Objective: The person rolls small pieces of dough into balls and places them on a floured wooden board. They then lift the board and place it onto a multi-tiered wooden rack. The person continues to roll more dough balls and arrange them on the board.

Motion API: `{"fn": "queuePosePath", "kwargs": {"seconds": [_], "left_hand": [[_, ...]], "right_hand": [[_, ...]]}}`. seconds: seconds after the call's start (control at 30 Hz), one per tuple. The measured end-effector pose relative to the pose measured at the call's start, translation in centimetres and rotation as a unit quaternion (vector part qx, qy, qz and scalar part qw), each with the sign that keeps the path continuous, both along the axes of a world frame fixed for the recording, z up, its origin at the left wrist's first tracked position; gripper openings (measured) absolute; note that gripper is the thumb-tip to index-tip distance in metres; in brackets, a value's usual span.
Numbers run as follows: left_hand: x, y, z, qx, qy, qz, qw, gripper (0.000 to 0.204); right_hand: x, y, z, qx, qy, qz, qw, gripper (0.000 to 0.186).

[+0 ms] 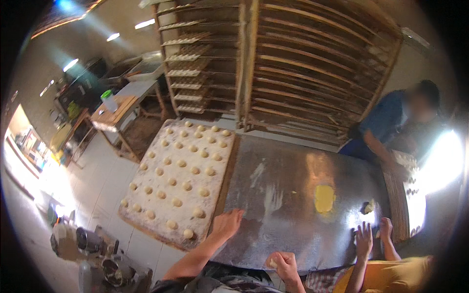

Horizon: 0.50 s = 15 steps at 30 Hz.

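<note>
My left hand (228,224) is over the left edge of the dark metal worktable (254,195), beside the floured board of dough balls. Its fingers are curled and pressed together; what they hold, if anything, is hidden. Near the table's front edge, close to my body, my right hand (284,264) is closed around a small pale piece of dough (272,263), partly showing at the thumb side. Round dough balls (181,163) lie spaced in rows on the floured board (161,219). A flat yellow patch of fat (324,198) lies on the table, right of its middle.
At the right, a person in yellow (405,274) has both hands over the table, near a lump of dough (369,207). Another person in blue (386,115) leans by a second board (413,195). Wooden racks (246,63) stand behind; machinery (115,271) sits lower left.
</note>
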<state>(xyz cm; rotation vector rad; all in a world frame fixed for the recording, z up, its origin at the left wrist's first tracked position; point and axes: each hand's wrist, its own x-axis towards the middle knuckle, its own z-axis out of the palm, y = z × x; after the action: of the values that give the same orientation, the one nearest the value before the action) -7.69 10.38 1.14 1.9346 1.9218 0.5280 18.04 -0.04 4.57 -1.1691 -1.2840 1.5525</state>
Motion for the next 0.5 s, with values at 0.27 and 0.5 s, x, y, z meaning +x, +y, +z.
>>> {"fn": "queuePosePath", "kwargs": {"seconds": [0.27,0.5], "left_hand": [[1.9,-2.2,-2.2,0.114,-0.041,-0.068,0.990,0.046],[-0.5,-5.0,-4.3,0.123,-0.018,-0.054,0.991,0.016]], "right_hand": [[-1.5,10.7,-7.9,0.251,-0.569,-0.088,0.778,0.060],[3.2,8.4,-6.8,0.237,-0.579,-0.058,0.778,0.061]]}}
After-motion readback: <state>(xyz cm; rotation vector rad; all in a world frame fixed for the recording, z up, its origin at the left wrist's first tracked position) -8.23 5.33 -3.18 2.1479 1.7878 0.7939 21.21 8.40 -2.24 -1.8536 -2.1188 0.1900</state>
